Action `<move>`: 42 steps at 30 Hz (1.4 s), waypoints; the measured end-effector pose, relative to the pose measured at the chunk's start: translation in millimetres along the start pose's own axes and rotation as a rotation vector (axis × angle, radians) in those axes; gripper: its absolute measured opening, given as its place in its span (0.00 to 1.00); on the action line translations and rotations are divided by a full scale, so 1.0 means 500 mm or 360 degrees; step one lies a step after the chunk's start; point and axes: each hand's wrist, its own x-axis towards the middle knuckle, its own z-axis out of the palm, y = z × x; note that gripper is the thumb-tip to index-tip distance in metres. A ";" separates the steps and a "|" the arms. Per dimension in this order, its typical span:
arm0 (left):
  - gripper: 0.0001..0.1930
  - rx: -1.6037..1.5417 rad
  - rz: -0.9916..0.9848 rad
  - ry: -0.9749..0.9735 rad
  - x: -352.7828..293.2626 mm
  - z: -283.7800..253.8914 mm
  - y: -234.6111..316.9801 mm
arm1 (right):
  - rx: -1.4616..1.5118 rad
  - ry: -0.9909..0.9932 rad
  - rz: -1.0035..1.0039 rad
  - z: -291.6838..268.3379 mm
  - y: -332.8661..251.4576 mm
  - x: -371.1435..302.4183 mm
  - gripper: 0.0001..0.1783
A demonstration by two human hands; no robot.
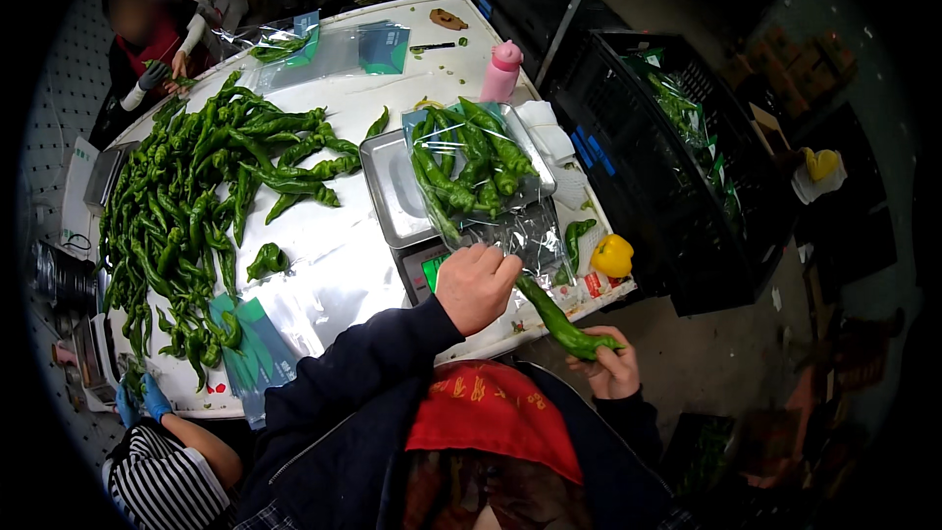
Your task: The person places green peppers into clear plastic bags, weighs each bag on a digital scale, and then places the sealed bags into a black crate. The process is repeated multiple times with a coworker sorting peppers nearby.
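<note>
My left hand (476, 285) is closed at the near end of a clear plastic bag (520, 236), its fingertips partly hidden. Several long green peppers (476, 157) lie inside the bag, which rests on the steel pan (395, 191) of a scale. The scale's lit green display (432, 270) is partly covered by my left hand. My right hand (610, 365) pinches one end of a single long green chili pepper (559, 322) beyond the table's near right edge. That pepper's other end points up to the bag's mouth, beside my left hand.
A large heap of green peppers (177, 196) covers the table's left. Flat bags (257, 348) lie near the front. A pink bottle (502, 72), a yellow bell pepper (612, 256) and a black crate (677, 167) stand right. Co-workers (177, 471) (147, 39) handle peppers on the left.
</note>
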 end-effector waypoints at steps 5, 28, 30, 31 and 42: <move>0.08 -0.0107 -0.0003 0.0062 0.018 0.022 0.005 | 0.0293 0.0016 -0.0103 0.087 0.089 0.092 0.21; 0.11 -0.0279 0.0213 0.0123 -0.006 -0.002 -0.020 | -0.0123 -0.0183 0.0076 0.215 0.077 0.470 0.18; 0.11 -0.0269 0.0204 0.0118 -0.006 -0.004 -0.017 | 0.0119 -0.0291 0.0288 0.220 0.081 0.490 0.18; 0.11 -0.0265 0.0198 0.0117 -0.006 -0.006 -0.015 | 0.0154 -0.0293 0.0205 0.232 0.083 0.498 0.19; 0.08 -0.0272 0.0093 0.0131 -0.033 0.016 0.003 | -0.0002 -0.0114 0.0068 0.190 0.102 0.466 0.19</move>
